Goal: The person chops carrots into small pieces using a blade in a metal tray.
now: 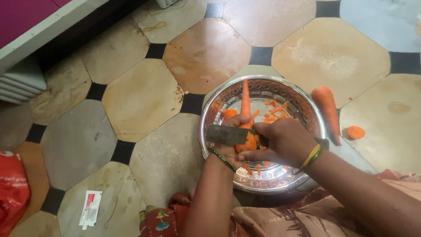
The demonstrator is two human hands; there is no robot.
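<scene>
Fingers: I see the right hand (284, 142) with its fingers (262, 130) curled tight round the handle of a knife (228, 135); the left hand (232, 145) has its fingers (239, 120) wrapped round the thick end of a carrot (245, 103), pinching it from below.
Step in hand: I judge this to be cutting the carrot over the dish, with the blade lying flat across the carrot near its thick end, at lower centre of the frame.
Next move calls for: in my judgement, a steady push of the blade through the flesh while the left thumb stays out of its path; the blade sits very near that hand, so a slip is the risk.
Carrot in hand: orange, tapered, its thin tip pointing to the upper part of the frame; it lies over the steel plate (302, 105).
Plate: round, shiny, with an embossed rim, resting on the tiled floor (140, 96); small orange carrot pieces (274, 109) are scattered inside it.
Beside the plate: a second whole carrot (326, 109) lies on the floor just right of the rim, and a cut carrot slice (355, 132) further right.
Lower left of frame: a small white and red tube (90, 209) and a red bag (12, 188), well apart from the hands.
</scene>
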